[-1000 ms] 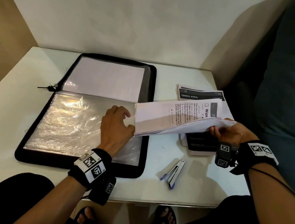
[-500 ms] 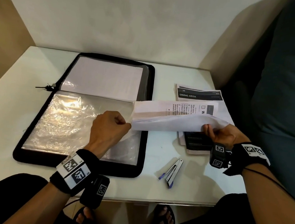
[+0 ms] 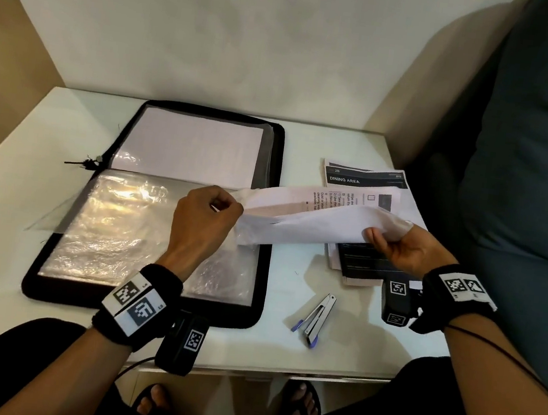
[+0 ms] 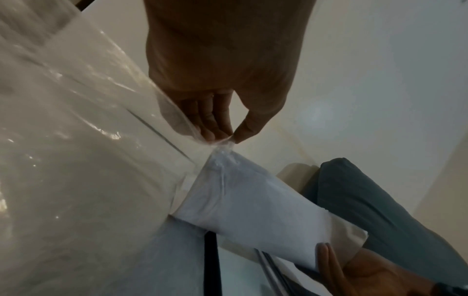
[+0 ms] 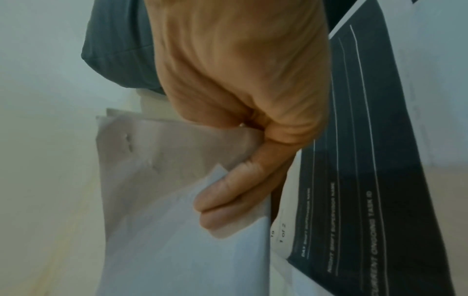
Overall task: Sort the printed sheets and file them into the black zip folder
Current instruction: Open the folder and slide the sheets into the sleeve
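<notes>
Both hands (image 3: 207, 220) (image 3: 405, 247) pinching, raised

- The head view is evenly lit and fairly sharp, with warm glare on the clear plastic sleeve (image 3: 133, 217) and straight lines bowing toward the edges.
- Soft shadows fall on the table (image 3: 14, 148) beside the stapler (image 3: 316, 316).
- Both wrist views are dimmer, soft and smeared.
- The left hand (image 4: 222, 66) looks dark against the pale wall.
</notes>
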